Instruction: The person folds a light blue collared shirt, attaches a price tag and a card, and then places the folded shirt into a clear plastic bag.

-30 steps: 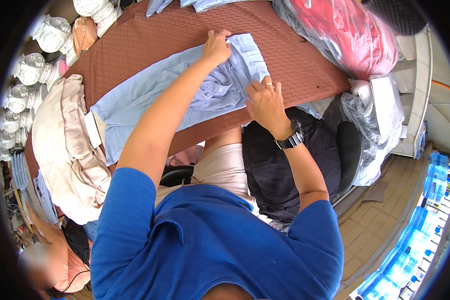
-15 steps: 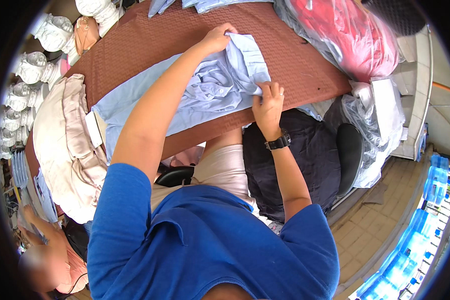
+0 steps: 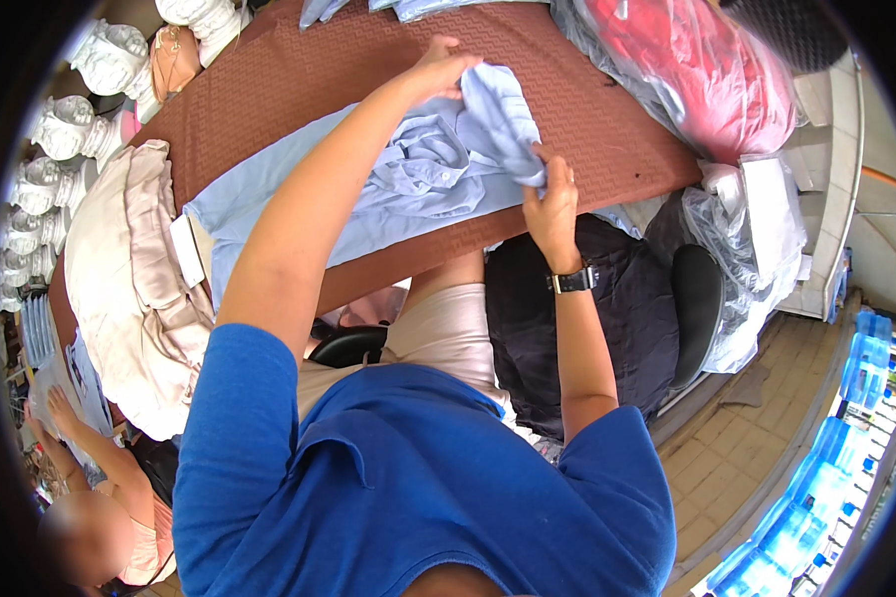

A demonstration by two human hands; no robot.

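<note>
End flap (image 3: 505, 114) of light-blue shirt (image 3: 418, 164) curled up since earlier, right hand (image 3: 554, 214) pinching near corner, left hand (image 3: 442, 74) at far corner, can't tell if gripping, brown tablecloth (image 3: 607, 129) beneath

Room layout, referenced to the brown-clothed table (image 3: 607, 129).
Note tan tiled floor (image 3: 757, 398) to the right of the table, toward the near side. Locate black chair (image 3: 697, 313) near the table's front right edge, and pale ledge (image 3: 841, 169) beyond its right end. Observe bright light well to the right of the table, past the floor.
</note>
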